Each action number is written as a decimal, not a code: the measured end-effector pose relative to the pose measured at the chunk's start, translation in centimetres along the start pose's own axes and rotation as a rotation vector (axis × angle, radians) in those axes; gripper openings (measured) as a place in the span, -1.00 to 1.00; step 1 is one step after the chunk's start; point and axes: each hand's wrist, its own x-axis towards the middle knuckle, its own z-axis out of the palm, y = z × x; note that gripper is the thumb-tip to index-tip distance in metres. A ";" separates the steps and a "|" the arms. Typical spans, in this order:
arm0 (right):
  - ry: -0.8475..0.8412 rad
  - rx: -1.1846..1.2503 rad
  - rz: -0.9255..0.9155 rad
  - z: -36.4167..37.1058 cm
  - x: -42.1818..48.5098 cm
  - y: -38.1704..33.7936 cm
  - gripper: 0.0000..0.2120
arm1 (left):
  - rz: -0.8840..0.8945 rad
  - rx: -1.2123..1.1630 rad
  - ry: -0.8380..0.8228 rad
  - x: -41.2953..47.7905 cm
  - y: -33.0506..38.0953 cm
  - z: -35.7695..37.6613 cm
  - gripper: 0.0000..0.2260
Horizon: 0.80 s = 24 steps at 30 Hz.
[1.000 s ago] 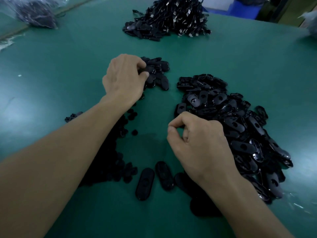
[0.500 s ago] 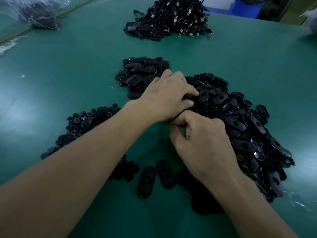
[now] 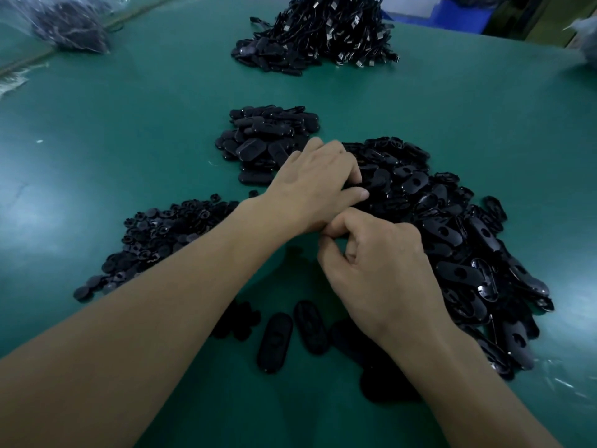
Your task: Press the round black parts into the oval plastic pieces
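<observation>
Obs., head view. Person's body in view: two forearms and two hands only.
- Left forearm (image 3: 145, 334): bare along its whole visible length, from the near left corner of the table up to the wrist.
- Right forearm (image 3: 468, 383): likewise bare, from the table's near edge up to the wrist.
- Left hand (image 3: 316, 185): bare; thumbnail (image 3: 364, 194) short and plain.
- Right hand (image 3: 384, 270): bare; knuckles and tendon lines show on its back. Nails hidden.

Looks like an assembly workshop: green bench mat (image 3: 97, 124), sorted heaps of black oval shells (image 3: 468, 240) and round parts (image 3: 168, 227), bundled USB cables (image 3: 339, 30) top centre, bagged stock (image 3: 71, 27) upper left
</observation>
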 end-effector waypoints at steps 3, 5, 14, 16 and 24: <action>-0.004 0.001 0.003 0.1 0.0 0.0 -0.91 | -0.016 -0.033 0.007 0.0 0.0 0.1 -0.77; 0.003 0.003 0.009 0.0 0.0 0.0 -0.91 | -0.025 -0.044 0.023 0.0 0.0 0.0 -0.77; 0.072 0.020 0.047 -0.4 0.1 -0.1 -0.95 | -0.019 -0.243 0.077 -3.1 -1.0 -2.4 -0.82; 0.148 -0.004 0.048 -0.6 0.3 0.0 -0.89 | -0.003 -0.204 0.059 -4.2 -1.6 -2.7 -0.84; 0.069 -0.153 0.064 -0.9 0.5 0.4 -0.62 | 0.031 -0.112 -0.026 -7.0 -2.1 -3.2 -0.75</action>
